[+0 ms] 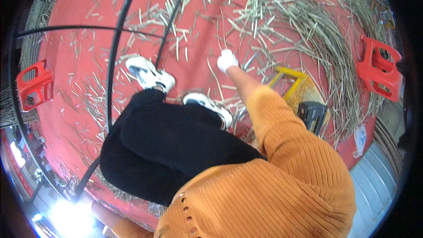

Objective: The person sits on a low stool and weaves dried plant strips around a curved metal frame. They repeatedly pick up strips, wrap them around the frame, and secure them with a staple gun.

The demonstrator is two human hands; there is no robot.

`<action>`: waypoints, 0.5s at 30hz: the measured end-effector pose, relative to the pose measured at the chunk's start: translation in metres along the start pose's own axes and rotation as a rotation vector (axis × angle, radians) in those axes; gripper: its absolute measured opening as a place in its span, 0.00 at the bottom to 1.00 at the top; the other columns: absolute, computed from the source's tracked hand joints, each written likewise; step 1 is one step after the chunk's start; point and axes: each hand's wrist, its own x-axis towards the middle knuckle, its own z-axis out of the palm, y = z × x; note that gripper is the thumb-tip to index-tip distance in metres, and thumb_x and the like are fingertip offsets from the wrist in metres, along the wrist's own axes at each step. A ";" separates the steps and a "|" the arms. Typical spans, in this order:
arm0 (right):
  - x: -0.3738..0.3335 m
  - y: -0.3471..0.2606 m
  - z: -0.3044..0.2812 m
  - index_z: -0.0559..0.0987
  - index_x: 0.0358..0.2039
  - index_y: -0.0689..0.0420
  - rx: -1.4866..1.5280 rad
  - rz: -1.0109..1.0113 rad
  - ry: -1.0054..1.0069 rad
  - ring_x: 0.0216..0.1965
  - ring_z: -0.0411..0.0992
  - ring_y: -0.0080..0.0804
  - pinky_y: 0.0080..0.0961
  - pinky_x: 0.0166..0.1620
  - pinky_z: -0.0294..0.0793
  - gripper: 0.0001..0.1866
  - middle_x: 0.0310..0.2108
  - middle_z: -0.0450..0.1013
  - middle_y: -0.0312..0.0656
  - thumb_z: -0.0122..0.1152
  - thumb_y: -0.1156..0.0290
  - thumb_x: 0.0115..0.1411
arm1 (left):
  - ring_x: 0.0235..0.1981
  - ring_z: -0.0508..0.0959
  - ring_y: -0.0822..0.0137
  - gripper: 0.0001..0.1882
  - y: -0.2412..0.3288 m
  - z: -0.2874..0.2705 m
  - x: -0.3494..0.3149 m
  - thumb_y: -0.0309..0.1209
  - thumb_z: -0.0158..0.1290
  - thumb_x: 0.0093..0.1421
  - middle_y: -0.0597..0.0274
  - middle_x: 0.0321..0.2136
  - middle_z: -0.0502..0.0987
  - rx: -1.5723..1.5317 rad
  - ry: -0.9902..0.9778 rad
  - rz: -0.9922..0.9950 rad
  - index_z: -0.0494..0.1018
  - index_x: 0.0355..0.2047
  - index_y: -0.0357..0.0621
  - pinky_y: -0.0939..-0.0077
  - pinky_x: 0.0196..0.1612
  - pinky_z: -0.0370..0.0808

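orange ribbed sleeve (282, 150) fills the near part of the view, and black trousers (176, 145) lead down to two white shoes (152, 76) on a red mat (66, 105). the right hand (226, 60), in a white glove, reaches down to the mat among loose cut straws (246, 22); its fingers look curled in, but whether a straw is held i cannot tell. the left hand (103, 213) sits low at the near left edge, washed out by glare, so its hold cannot be told either. judging by the reach, the step looks like picking a straw off the floor; a clean pick would call for pinching one strand free of its neighbours. beside the right arm stands a yellow frame (291, 81) with a dark box (313, 115); its contents are not visible. farther out lie a long curved bundle of reeds (335, 57), two red stools (379, 68), and a black wire frame (119, 31).
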 end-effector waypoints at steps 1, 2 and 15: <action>-0.006 0.000 -0.004 0.82 0.40 0.59 -0.333 -0.401 0.036 0.44 0.78 0.54 0.52 0.47 0.77 0.12 0.38 0.78 0.56 0.51 0.72 0.61 | 0.19 0.68 0.67 0.19 0.001 0.000 -0.001 0.46 0.46 0.71 0.63 0.21 0.65 0.153 -0.037 0.138 0.73 0.38 0.41 0.72 0.25 0.69; -0.018 0.000 -0.010 0.83 0.35 0.57 -0.333 -0.575 0.166 0.35 0.78 0.53 0.52 0.39 0.75 0.11 0.32 0.77 0.56 0.53 0.71 0.59 | 0.19 0.68 0.67 0.18 0.004 0.000 0.000 0.45 0.46 0.71 0.63 0.21 0.65 0.205 -0.044 0.217 0.73 0.37 0.41 0.72 0.25 0.69; -0.276 -0.157 -0.138 0.77 0.48 0.65 1.073 -0.657 -0.895 0.41 0.80 0.31 0.27 0.48 0.79 0.14 0.40 0.79 0.46 0.65 0.75 0.63 | 0.22 0.68 0.71 0.17 0.031 0.021 -0.043 0.46 0.54 0.70 0.69 0.22 0.66 -0.646 -0.179 -0.318 0.69 0.31 0.48 0.76 0.29 0.70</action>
